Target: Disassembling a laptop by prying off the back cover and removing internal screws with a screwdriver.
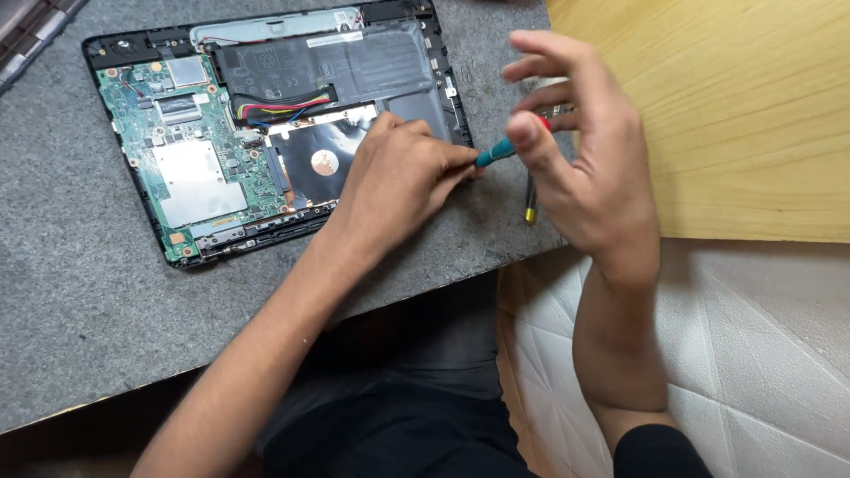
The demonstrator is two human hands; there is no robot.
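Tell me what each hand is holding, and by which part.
Both hands share one teal-handled screwdriver. The left hand pinches its lower shaft near the opened laptop; the right hand has fingertips on the red-capped top end.

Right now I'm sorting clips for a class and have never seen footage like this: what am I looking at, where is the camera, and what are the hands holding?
The one picture comes from a camera worn on a person's head, looking down at their own two bare hands; there is no machine.

On a grey stone-like slab lies an opened laptop with its bottom cover off. You can see the green circuit board, the dark flat battery and a drive bay covered in black film.

The left hand rests on the laptop's lower right corner and pinches the teal shaft of a small screwdriver. The right hand holds the red top end of that tool with its fingertips, the other fingers spread.

Beside the slab is a light wooden board, with a white quilted surface below it.
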